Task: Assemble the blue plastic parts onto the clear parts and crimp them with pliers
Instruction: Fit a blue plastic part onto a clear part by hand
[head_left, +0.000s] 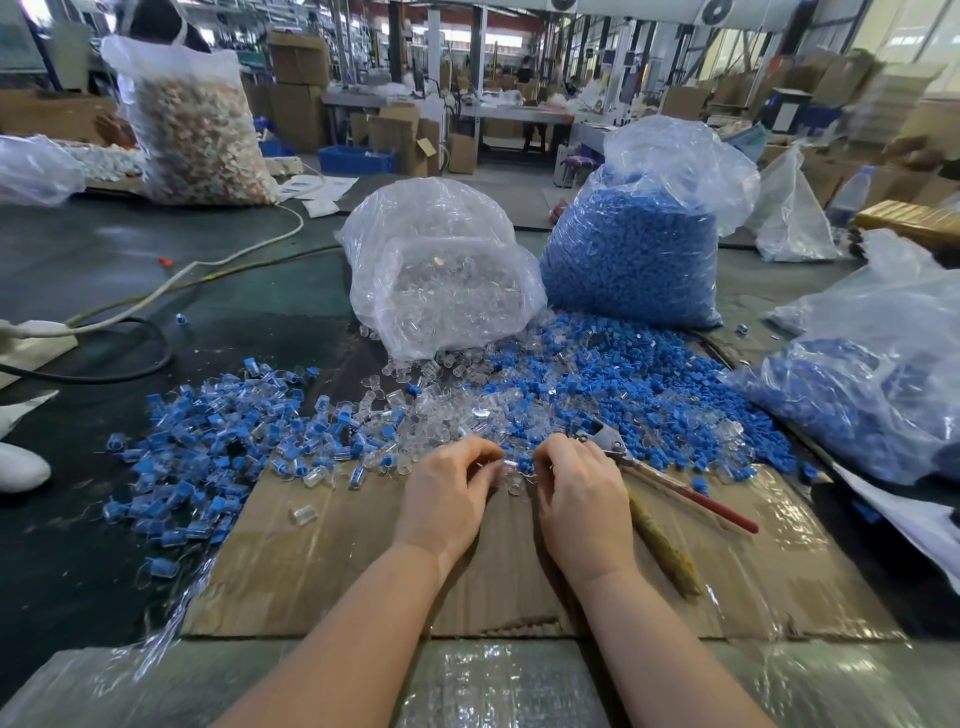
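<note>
At the centre of the frame the left hand (451, 486) and right hand (577, 483) pinch small pieces together over the cardboard sheet (322, 571); which piece each holds is too small to tell. Loose clear parts (441, 400) and blue plastic parts (623, 384) are heaped just above them. They look light, rigid and slippery, best taken by fingertip at the sides. The pliers (670, 480) lie beside the right hand.

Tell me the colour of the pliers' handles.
One handle of the pliers is red, the other yellowish-brown; head view.
</note>
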